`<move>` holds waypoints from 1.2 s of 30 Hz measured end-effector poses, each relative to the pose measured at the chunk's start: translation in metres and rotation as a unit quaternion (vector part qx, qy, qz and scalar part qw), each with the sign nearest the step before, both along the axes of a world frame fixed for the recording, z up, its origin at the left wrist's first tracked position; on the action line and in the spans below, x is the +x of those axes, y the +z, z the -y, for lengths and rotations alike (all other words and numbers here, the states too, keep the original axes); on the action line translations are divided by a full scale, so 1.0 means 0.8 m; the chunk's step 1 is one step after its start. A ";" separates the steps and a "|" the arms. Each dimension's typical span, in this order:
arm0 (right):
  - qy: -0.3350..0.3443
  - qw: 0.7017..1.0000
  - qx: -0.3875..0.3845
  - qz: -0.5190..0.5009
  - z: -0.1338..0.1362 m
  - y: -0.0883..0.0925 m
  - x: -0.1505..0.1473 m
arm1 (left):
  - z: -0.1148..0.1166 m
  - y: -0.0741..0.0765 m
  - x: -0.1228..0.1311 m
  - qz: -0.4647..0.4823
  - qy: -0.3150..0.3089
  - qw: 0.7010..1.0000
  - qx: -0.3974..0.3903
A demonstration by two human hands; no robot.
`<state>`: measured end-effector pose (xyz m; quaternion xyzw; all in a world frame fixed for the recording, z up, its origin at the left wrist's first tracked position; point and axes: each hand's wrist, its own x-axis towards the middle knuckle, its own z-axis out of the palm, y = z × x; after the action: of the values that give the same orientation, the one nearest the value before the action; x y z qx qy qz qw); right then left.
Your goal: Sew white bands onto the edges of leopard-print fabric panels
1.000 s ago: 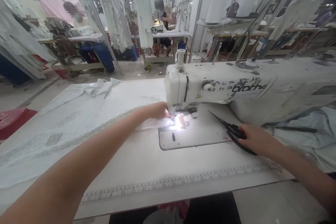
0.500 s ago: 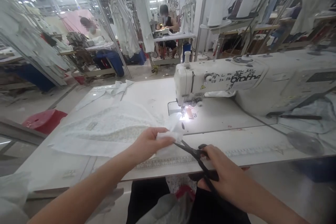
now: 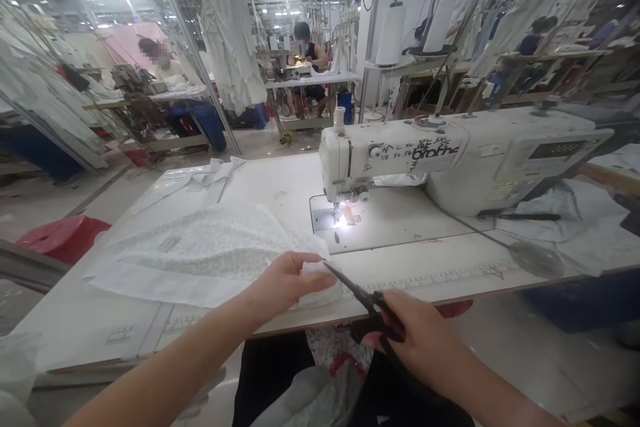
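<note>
My left hand pinches the right end of a white fabric piece, which spreads leftward over the white sewing table. Black scissors sit in my right hand, with fingers through the handles. Their blades look closed, and the tips touch or nearly touch the cloth at my left fingertips. Just beyond my hands, the sewing machine has its needle area lit. No cloth shows under its presser foot.
A measuring tape strip runs along the table's front edge. More white cloth lies at the right, and another scrap at the back left. A red stool stands on the left. Two co-workers sit at machines farther back.
The scissor blades have gone from apart to closed at the cloth's end. The view has shifted slightly to the right. My left hand keeps its pinch.
</note>
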<state>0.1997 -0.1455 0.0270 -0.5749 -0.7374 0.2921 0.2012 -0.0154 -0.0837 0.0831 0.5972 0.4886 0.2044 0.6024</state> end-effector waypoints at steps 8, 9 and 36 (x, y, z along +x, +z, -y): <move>-0.052 0.980 -0.002 -0.194 0.002 0.002 0.002 | 0.006 -0.026 0.008 0.036 -0.088 0.986 -0.139; -0.048 0.976 0.005 -0.210 -0.003 0.006 -0.002 | 0.004 -0.032 0.011 0.061 -0.092 0.982 -0.150; -0.110 0.948 0.103 -0.279 -0.015 -0.014 -0.030 | -0.001 -0.057 0.023 0.071 -0.065 0.987 -0.126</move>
<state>0.1759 -0.1336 0.0160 -0.5240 -0.6098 0.3392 0.4884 0.0031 -0.0832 0.0372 0.5310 0.4264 0.1431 0.7182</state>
